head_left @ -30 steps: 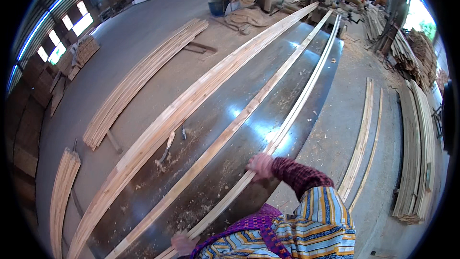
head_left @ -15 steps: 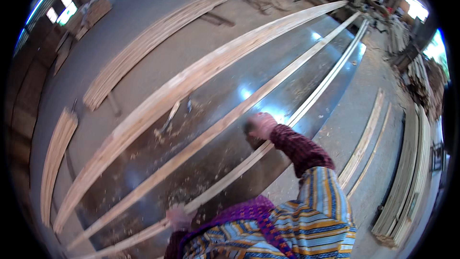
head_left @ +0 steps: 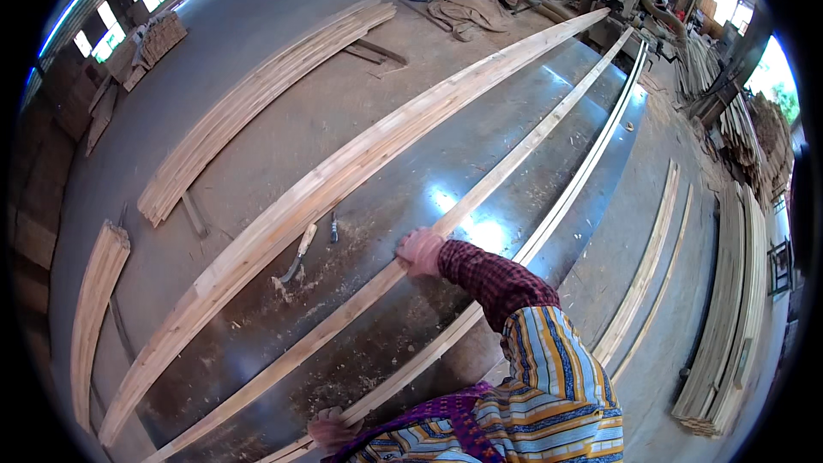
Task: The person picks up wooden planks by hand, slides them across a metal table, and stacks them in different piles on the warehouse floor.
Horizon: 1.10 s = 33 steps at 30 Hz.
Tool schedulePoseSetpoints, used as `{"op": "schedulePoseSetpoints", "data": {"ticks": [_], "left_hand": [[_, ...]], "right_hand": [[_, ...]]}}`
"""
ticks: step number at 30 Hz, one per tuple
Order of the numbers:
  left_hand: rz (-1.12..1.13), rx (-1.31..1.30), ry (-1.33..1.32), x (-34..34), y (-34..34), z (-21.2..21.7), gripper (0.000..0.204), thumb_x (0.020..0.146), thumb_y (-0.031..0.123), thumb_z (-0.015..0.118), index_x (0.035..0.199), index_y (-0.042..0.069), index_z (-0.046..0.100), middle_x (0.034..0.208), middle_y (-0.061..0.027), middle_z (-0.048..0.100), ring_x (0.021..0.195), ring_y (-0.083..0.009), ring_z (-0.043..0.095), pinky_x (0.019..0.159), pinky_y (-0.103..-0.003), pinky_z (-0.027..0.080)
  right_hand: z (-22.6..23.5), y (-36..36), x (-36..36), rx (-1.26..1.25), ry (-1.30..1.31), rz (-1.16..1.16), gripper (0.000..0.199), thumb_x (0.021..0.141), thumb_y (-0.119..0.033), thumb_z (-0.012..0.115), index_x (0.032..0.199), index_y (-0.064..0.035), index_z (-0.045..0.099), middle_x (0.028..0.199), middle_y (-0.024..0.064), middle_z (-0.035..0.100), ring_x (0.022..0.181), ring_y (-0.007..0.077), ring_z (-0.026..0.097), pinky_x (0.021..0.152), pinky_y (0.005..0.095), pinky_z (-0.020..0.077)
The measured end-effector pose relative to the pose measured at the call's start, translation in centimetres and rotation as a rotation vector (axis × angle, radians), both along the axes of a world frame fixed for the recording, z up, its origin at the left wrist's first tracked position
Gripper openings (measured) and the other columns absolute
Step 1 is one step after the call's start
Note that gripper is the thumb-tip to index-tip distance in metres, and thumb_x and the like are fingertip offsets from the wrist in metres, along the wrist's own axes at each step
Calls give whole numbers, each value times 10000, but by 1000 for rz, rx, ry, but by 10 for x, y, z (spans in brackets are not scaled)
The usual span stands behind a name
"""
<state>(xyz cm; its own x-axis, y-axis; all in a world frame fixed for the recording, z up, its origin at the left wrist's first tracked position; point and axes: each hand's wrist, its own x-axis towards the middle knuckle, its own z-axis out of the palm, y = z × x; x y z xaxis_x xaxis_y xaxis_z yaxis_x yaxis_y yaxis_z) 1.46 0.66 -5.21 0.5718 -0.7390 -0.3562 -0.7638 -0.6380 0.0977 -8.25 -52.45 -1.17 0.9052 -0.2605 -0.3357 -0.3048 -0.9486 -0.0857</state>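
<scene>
While the view tips back up the shop floor compared with half a second ago, the right hand (head_left: 419,251) has moved from the near strip onto the middle strip (head_left: 480,206), the long thin wooden lath running from the lower left of the frame to the upper right. It now lies on that strip just right of the frame's centre, fingers curled over its edge and pressed together; how firmly it clamps I cannot tell. A second ago this hand sat lower and further right, over the near strip (head_left: 549,223), so the reach has shifted one lath away from the body.

The left hand (head_left: 330,429) sits at the bottom edge, left of the striped sleeve, fingers folded down on the near strip's lower end, much where it was in both earlier pictures. Whether it grips or merely rests is hard to tell, as the sleeve crowds it.

Both strips lie on the dark, glossy table (head_left: 514,129), dusted with chips and shavings. To their left a wide board stack (head_left: 326,189) runs parallel, from lower left to upper right. Between that stack and the middle strip, left of centre, a small hand tool (head_left: 296,257) lies among the shavings, apart from both hands. Judged from this, the hands are now split across two laths, one each, rather than sharing one.
</scene>
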Motion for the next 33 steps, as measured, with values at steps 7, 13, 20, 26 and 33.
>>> {"op": "schedulePoseSetpoints", "data": {"ticks": [7,13,20,26,33], "left_hand": [[61,68,-159,-29,27,-1,700,672,731,775,1090,174,704,1069,-100,674,916,-337,680,772,-546,512],[-30,-77,-40,-2,6,14,440,806,579,726,995,188,653,975,-42,643,939,-246,653,759,-421,529],[9,109,-9,-25,-12,45,603,814,703,683,1065,156,653,1149,-31,598,1100,-254,593,895,-431,501],[24,140,-95,-26,-19,46,613,799,703,724,1131,192,664,1142,-7,629,1116,-241,627,917,-445,512],[211,-29,-76,-46,-15,42,622,775,616,775,1196,176,647,1191,-35,632,1158,-258,612,1000,-419,463]], "right_hand": [[25,142,101,330,-65,405,441,859,-474,679,1044,-83,762,1072,172,736,1062,368,689,902,466,556],[0,227,81,648,-100,500,453,930,-508,669,1066,-79,725,964,223,731,936,397,711,832,486,558],[-7,229,39,297,-76,666,438,969,-526,598,870,-105,671,815,181,703,850,400,707,754,515,550],[-17,210,22,247,-65,632,370,882,-466,708,872,-99,668,865,164,714,893,379,711,760,512,543],[-8,106,-58,235,-35,422,318,818,-421,780,856,-124,673,803,146,704,804,390,698,708,508,538]]}}
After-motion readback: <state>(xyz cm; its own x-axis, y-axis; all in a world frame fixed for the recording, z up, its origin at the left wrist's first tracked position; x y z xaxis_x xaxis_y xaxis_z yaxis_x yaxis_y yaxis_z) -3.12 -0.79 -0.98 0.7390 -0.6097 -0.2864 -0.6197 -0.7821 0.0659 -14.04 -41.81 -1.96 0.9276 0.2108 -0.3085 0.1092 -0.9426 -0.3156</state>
